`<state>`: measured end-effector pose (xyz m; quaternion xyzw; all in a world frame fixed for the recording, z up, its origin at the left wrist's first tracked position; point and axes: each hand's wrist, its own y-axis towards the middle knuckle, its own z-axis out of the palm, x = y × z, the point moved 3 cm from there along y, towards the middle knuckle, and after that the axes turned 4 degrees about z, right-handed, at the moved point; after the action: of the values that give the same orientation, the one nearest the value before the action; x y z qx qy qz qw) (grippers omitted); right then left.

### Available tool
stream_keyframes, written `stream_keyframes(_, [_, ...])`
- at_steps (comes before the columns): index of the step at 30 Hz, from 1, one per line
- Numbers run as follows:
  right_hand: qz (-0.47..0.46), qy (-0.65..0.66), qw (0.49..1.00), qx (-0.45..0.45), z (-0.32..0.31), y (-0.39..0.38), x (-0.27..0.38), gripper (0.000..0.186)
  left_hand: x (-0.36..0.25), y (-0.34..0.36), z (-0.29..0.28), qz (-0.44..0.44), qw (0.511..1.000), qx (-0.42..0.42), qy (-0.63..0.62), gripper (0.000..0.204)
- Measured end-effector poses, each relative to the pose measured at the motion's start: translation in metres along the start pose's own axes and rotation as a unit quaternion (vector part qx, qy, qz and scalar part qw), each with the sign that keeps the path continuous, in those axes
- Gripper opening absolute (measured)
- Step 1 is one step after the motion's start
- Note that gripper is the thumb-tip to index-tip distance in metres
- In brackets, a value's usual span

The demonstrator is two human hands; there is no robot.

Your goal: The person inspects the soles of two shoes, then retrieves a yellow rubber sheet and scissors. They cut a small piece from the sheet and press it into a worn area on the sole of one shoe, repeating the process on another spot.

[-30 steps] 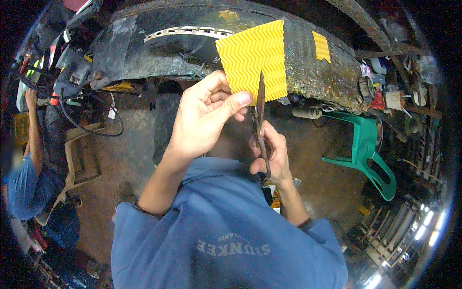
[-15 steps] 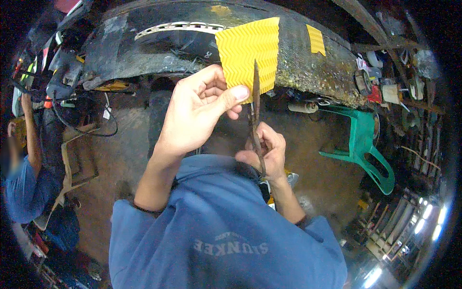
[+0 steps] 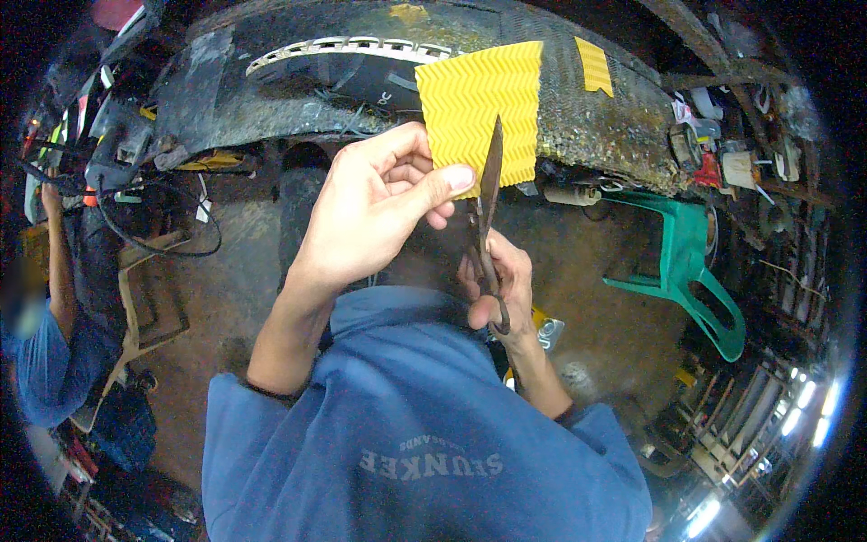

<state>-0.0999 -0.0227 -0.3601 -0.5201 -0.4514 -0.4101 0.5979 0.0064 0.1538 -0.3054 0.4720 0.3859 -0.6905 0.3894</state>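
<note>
Desk [image 3: 212,104]: dark, worn and stained, it spans the top of the view; we make out a ribbed pattern on its right part.
Co-worker [image 3: 45,375]: at the far left, in blue, with one arm stretched toward the things by the desk's left end.
Chair [image 3: 673,239]: green plastic, standing out on the brown floor [image 3: 578,280] to the right.
Shirt [image 3: 271,443]: blue, on the person whose hands we watch; faded grey lettering crosses it, a large word with a smaller line beside it, upside down to us.
Left hand [image 3: 384,194]: its grip is closed, thumb to the front, pinching the sheet [image 3: 465,90] at the lower left.
Right hand [image 3: 515,275]: its grip is wrapped round the handles of the scissors [image 3: 492,172].
Sheet: yellow, with zigzag ridges, held up before the desk's near edge.
Scissors: dark metal, pointing up; we see one blade across the sheet's lower half, but cannot tell whether it cuts.
Black piece [image 3: 357,86]: on the desk beyond the left hand, with small pale letters near its right end.
Scrap [image 3: 594,68]: yellow, ridged, notched at one end, lying on the desk right of the sheet.
Packet [image 3: 548,332]: just beside the right forearm, its print partly hidden from us.
</note>
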Motion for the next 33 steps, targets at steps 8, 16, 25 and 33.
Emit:
stream_keyframes(8, [-0.062, -0.121, 0.989, -0.062, 0.004, -0.006, 0.007, 0.054, -0.001, 0.004, 0.002, -0.011, 1.000, 0.026, 0.001, 0.019])
stream_keyframes(16, [-0.010, -0.050, 0.998, -0.044, 0.002, 0.000, 0.007, 0.060, 0.006, 0.003, 0.005, -0.025, 0.998, 0.036, 0.044, 0.020])
stream_keyframes(25, [-0.060, -0.120, 0.989, -0.063, -0.004, -0.002, -0.005, 0.063, 0.007, 0.005, 0.004, -0.027, 0.999, 0.035, 0.032, 0.019])
stream_keyframes(33, [-0.062, -0.127, 0.986, -0.089, -0.004, -0.001, -0.001, 0.058, 0.010, 0.007, 0.006, -0.030, 0.999, 0.043, 0.014, 0.020])
